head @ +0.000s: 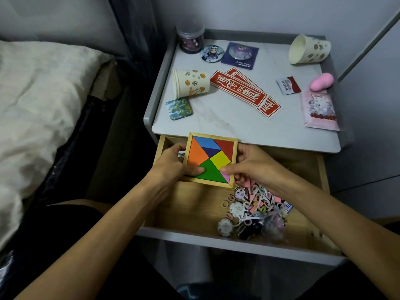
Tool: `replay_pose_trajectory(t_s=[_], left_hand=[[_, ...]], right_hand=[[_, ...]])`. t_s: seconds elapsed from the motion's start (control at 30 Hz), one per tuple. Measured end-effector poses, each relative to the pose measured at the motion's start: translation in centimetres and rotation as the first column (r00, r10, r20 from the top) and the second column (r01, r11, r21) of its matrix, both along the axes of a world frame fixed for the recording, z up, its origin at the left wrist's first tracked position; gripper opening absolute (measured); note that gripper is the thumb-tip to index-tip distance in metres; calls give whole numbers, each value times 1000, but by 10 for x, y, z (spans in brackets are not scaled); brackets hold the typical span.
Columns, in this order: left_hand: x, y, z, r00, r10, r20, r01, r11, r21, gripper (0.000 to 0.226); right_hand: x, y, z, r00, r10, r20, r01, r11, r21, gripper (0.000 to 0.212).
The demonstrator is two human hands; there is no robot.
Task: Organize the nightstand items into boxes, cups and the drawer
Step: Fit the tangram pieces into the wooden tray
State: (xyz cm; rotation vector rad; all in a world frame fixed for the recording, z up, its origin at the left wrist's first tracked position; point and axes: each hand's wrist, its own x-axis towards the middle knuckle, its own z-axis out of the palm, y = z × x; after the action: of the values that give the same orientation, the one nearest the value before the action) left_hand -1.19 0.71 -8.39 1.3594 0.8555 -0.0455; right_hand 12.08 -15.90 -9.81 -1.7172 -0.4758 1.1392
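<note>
Holding a square wooden-framed tangram puzzle of coloured tiles over the back left of the open wooden drawer, the person appears to be stowing it there. The left hand grips the frame's left edge, thumb pressed on the green tile; the right hand clasps the right edge, thumb on the pink tile. The puzzle tilts slightly, its far edge near the lip of the grey desk. The next move, I judge, calls for lowering it flat onto the bare drawer floor, clear of the heap of keychains and small charms at the right.

Unsorted on the desk, from the left: a tipped paper cup with orange fruit print, a square glossy landscape magnet, a round character badge, a dark card reading "HONKAI STAR RAIL", red paper strips with white Chinese characters, a small red-and-white sachet with unreadable print, a second tipped cup, and a pink packet.
</note>
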Motion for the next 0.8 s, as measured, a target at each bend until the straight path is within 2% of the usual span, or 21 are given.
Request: replay_pose_trajectory(t_s=[0.27,0.5,0.67,0.8], left_hand=[[0,2,1,999,-32,-4,32,999,-22,44],[-1,5,-2,1000,-25,12,26,999,-29,38],[-1,7,-2,999,-52,3,52,999,8,37],[-4,13,-2,991,-127,-51,129,991,46,37]], right_hand=[[-1,0,-2,1000,-6,-7,6,1000,-9,35],[-1,4,-5,999,-40,-24,39,999,-23,21],[-2,1,0,994,-49,-94,45,998,-45,25],[-4,1,0,985,-86,-149,82,996,-38,20]])
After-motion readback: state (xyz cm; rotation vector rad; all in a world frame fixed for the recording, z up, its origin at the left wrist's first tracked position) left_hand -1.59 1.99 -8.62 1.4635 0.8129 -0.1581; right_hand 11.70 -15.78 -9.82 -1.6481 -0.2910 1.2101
